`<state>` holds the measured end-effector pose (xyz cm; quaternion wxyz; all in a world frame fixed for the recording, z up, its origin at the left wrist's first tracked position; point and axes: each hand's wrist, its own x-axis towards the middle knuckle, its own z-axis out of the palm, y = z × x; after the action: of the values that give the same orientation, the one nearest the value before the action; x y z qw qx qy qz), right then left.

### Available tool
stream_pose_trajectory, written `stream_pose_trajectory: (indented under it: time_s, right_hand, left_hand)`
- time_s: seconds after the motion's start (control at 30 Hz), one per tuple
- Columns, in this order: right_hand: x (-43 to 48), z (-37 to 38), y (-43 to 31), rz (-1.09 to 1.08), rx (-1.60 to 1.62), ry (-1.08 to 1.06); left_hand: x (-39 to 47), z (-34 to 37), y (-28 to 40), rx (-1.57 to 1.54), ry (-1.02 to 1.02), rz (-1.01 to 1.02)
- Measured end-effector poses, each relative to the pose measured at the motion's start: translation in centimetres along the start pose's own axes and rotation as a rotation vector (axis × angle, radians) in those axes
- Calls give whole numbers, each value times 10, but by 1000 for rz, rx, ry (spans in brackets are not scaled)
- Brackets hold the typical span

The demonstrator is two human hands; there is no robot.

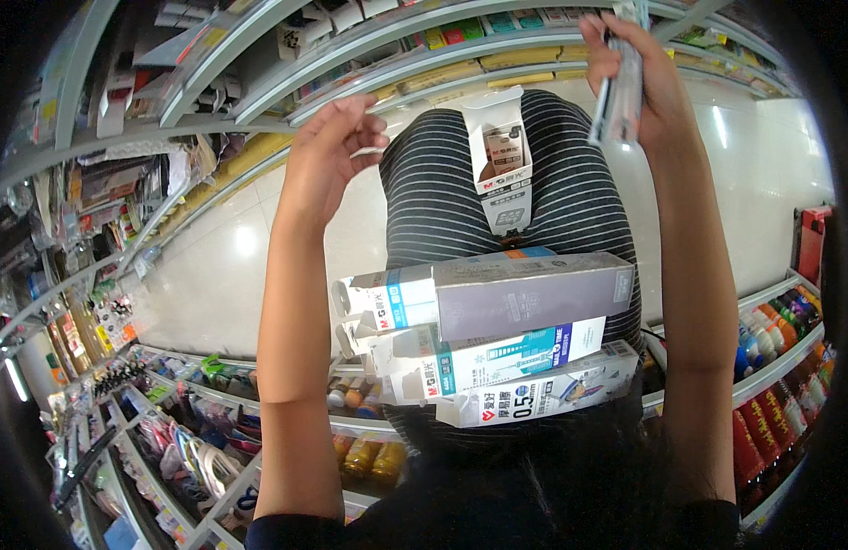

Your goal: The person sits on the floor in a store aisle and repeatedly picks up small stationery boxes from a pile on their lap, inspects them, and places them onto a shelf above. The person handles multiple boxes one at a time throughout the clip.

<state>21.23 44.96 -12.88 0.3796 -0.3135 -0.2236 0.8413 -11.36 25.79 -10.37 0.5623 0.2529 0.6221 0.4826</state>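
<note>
My right hand [644,82], raised at the upper right, is closed around a bundle of slim clear-and-grey packets [620,96], blurred; they look like pens or refills. Nothing shows in my left hand [341,137], whose fingers are loosely curled apart in the air. Between my knees an opened white M&G carton [510,196] stands with its flap up and a smaller brown box inside. Across my lap lie a grey-purple carton [534,302], a white M&G carton with a blue stripe [403,302], a teal and white carton [513,357] and a white 0.5 mm pen carton [548,399].
Metal shelves [279,75] with packed goods curve along the top and left. Behind me are racks with paint bottles [764,337], yellow jars [372,460] and red packets [764,426]. A red box [812,240] stands at the far right. Below my legs is a glossy tiled floor [224,275].
</note>
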Motion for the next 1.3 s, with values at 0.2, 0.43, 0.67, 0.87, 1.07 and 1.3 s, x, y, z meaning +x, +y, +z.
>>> stream_pose_trajectory:
  time_s: [0.2, 0.43, 0.67, 0.87, 1.07, 1.3]
  right_hand:
    - [-72, 11, 8, 47, -5, -12]
    - [-128, 51, 6, -144, -211, 188]
    - [-146, 74, -1, -115, -652, -31]
    - [-169, 76, 6, -14, -1096, 91]
    - [-189, 51, 18, 19, -1207, 154]
    - [-200, 25, 38, -4, -1018, 151]
  left_hand:
    - [-77, -13, -15, -115, 31, 49]
    - [-135, -25, -40, 25, 178, 164]
    - [-165, -20, -51, 72, 8, 229]
    - [-182, -18, -55, 3, 66, 245]
    - [-194, -13, -49, 203, 132, 473]
    - [-213, 8, -32, 615, -55, 637]
